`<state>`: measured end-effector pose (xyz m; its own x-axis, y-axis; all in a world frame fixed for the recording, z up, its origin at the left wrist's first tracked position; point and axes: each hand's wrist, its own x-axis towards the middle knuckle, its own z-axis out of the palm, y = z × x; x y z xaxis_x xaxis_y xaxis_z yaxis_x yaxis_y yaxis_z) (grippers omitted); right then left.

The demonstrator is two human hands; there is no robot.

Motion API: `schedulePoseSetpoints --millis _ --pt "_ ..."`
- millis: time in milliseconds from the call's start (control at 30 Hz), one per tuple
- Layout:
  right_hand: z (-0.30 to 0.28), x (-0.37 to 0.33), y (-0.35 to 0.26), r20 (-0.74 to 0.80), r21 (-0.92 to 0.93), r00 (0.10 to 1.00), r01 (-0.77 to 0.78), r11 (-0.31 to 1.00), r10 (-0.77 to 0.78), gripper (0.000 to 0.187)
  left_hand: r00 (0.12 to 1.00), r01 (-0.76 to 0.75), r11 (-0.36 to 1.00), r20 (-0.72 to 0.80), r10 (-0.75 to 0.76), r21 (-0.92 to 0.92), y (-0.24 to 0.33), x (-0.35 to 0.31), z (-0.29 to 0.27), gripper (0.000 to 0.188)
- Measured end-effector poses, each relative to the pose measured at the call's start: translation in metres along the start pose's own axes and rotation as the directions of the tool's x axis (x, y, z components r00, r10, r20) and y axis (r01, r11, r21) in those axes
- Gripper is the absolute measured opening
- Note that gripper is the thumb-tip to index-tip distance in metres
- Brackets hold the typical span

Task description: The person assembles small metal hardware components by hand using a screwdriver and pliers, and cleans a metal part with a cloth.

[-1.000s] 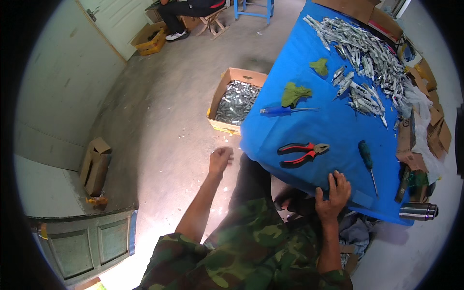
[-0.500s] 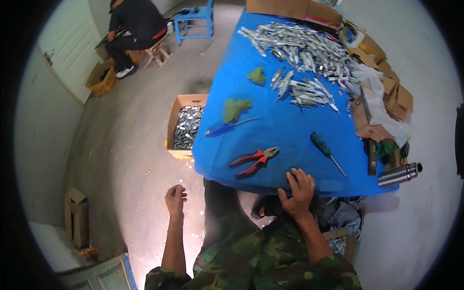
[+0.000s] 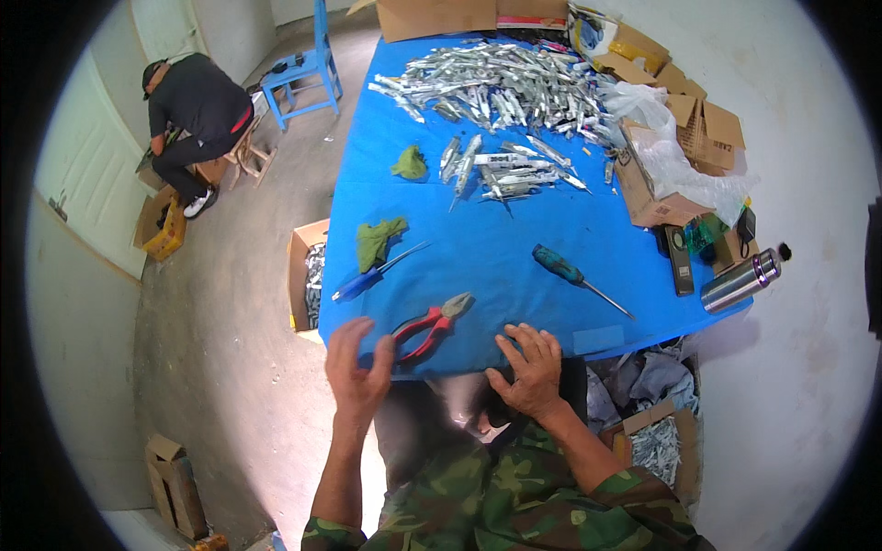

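Observation:
Fingers apart and empty, my left hand (image 3: 356, 367) hovers at the table's near left corner, slightly blurred, beside the red handles of the pliers (image 3: 432, 328). My right hand (image 3: 531, 369) rests at the table's front edge, fingers spread, holding nothing. A green-handled screwdriver (image 3: 579, 278) lies beyond it to the right. Past the pliers, a blue-handled screwdriver (image 3: 372, 275) lies against a crumpled green cloth (image 3: 377, 241). Farther back is a small group of thin silvery-white pieces (image 3: 514, 170), with a large heap of similar pieces (image 3: 505, 83) behind.
A steel flask (image 3: 742, 280) lies at the right corner of the blue-covered table (image 3: 496, 248). Cardboard boxes (image 3: 657, 188) and plastic wrap line the right side. On the floor left stands a box of metal parts (image 3: 301, 275). Another person (image 3: 197, 106) sits bent over near a blue chair (image 3: 308, 78).
My left hand has risen from beside my leg to the table corner by the pliers, its fingers opening. My right hand stays at the front edge. The whole view has shifted.

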<state>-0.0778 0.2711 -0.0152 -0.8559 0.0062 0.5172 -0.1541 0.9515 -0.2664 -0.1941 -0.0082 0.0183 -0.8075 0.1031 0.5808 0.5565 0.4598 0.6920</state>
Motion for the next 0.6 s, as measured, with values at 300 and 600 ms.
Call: schedulePoseSetpoints --millis 300,600 --pt "-0.026 0.013 -0.001 -0.004 0.229 0.99 -0.135 0.964 0.14 0.048 0.92 -0.19 0.948 0.383 0.082 0.253 0.029 0.018 0.049 0.049" --pt "-0.058 0.076 0.107 -0.197 -0.056 0.956 -0.233 0.971 0.218 0.04 0.962 -0.111 0.944 0.272 0.024 0.31 0.004 0.016 0.051 0.041"
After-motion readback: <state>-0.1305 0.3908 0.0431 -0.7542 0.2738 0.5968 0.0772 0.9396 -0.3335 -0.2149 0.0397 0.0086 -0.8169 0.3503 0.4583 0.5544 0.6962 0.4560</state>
